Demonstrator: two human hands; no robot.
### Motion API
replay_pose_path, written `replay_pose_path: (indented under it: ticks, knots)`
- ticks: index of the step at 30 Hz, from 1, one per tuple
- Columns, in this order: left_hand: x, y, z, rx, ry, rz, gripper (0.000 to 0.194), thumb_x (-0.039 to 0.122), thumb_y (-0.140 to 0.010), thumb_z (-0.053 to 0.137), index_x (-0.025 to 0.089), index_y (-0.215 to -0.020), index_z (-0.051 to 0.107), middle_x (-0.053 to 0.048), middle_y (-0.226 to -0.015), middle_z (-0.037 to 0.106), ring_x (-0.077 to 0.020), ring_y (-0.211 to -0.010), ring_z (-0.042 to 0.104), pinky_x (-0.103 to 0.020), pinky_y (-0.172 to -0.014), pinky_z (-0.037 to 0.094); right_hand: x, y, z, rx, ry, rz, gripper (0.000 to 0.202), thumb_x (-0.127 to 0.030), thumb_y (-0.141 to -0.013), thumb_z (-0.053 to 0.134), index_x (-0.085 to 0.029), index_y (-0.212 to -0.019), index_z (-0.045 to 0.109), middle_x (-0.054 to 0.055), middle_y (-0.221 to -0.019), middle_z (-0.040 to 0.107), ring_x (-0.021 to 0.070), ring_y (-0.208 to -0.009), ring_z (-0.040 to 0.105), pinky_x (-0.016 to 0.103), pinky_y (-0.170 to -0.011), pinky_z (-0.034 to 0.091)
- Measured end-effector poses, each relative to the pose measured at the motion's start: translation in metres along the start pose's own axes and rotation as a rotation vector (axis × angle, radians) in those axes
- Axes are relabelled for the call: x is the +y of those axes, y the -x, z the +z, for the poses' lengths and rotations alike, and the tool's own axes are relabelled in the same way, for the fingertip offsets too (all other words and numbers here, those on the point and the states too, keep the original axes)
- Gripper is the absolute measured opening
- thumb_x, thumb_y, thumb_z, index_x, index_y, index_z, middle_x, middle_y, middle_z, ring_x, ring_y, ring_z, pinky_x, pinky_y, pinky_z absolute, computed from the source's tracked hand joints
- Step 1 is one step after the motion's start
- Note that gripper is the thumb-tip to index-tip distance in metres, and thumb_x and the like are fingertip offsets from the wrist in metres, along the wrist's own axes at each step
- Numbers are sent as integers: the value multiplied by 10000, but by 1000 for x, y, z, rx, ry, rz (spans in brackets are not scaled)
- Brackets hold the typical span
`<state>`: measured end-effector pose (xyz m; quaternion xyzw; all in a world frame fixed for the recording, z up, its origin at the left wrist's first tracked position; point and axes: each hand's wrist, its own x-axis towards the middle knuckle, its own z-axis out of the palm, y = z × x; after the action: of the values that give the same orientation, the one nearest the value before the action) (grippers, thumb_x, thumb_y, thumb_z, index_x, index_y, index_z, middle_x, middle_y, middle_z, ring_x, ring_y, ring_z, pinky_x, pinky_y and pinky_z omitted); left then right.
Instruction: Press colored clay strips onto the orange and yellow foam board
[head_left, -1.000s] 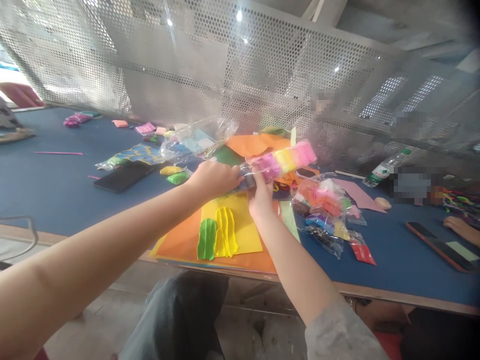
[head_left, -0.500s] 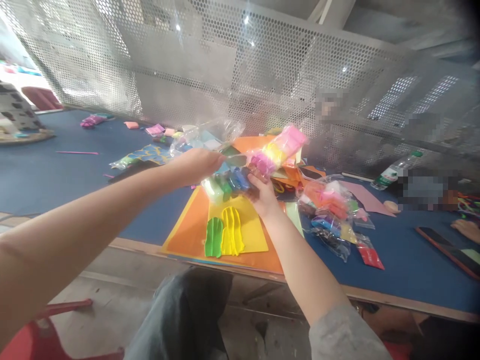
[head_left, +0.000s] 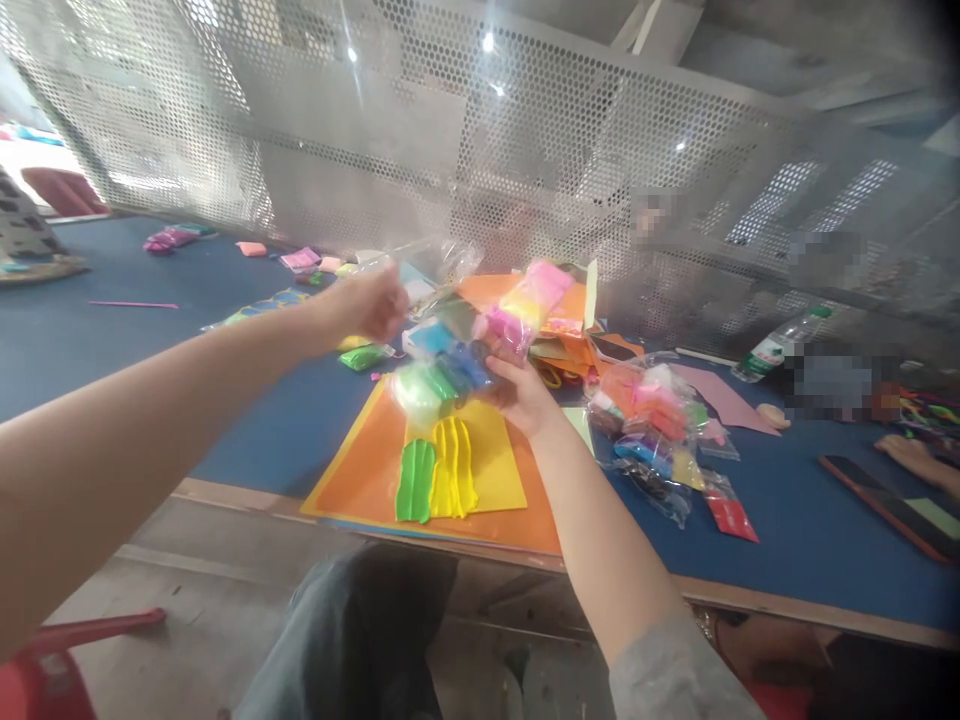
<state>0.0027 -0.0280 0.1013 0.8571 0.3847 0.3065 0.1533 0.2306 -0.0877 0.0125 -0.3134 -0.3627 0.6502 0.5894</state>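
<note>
My right hand point(head_left: 523, 388) grips a strip of clear packets of coloured modelling clay point(head_left: 536, 290), pink, yellow, purple, blue and green. My left hand point(head_left: 379, 303), somewhat blurred, is closed beside a clear plastic bag point(head_left: 457, 260); what its fingers hold, if anything, is hidden. Below the packets, ridged green clay point(head_left: 415, 482) and ridged yellow clay point(head_left: 454, 470) lie side by side on a yellow sheet point(head_left: 501, 475). Under that is a larger orange sheet point(head_left: 352, 470). A green clay packet point(head_left: 364, 356) lies on the table below my left hand.
On the blue table point(head_left: 795, 530), a heap of clay packets point(head_left: 652, 415) sits to the right, near a pink sheet point(head_left: 724, 395) and a bottle point(head_left: 784, 345). At far right are a phone point(head_left: 885, 505) and another person's hand point(head_left: 919, 462). A perforated metal screen point(head_left: 562, 140) stands behind.
My left hand has drawn back to the left, away from the packets. The strip in my right hand has shifted slightly left and more of its blue packet shows. The camera view has shifted slightly.
</note>
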Motion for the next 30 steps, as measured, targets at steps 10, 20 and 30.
replay_pose_path:
  ticks: [10, 20, 30]
  knots:
    - [81, -6, 63, -211, -419, 100, 273, 205, -905, 375, 152, -740, 586, -70, -748, 622, -141, -675, 576, -257, -598, 406, 11, 5, 15, 131, 172, 16, 568, -134, -604, 725, -320, -1103, 528, -64, -849, 670, 160, -731, 650, 280, -518, 563]
    - [88, -7, 64, 213, -163, 169, 322, 273, -927, 391, 171, -1231, 418, -34, -900, 635, -110, -756, 590, -226, -664, 450, 7, 8, 18, 130, 133, -37, 540, -176, -627, 736, -315, -1106, 530, -50, -897, 687, 171, -748, 662, 284, -523, 573]
    - [78, -54, 72, 60, -662, 76, 314, 313, -937, 388, 129, -923, 642, -110, -740, 613, -233, -733, 598, -349, -662, 406, 7, 8, 18, 45, 86, -82, 461, -287, -635, 760, -301, -1049, 558, -43, -948, 699, 168, -793, 674, 269, -530, 558]
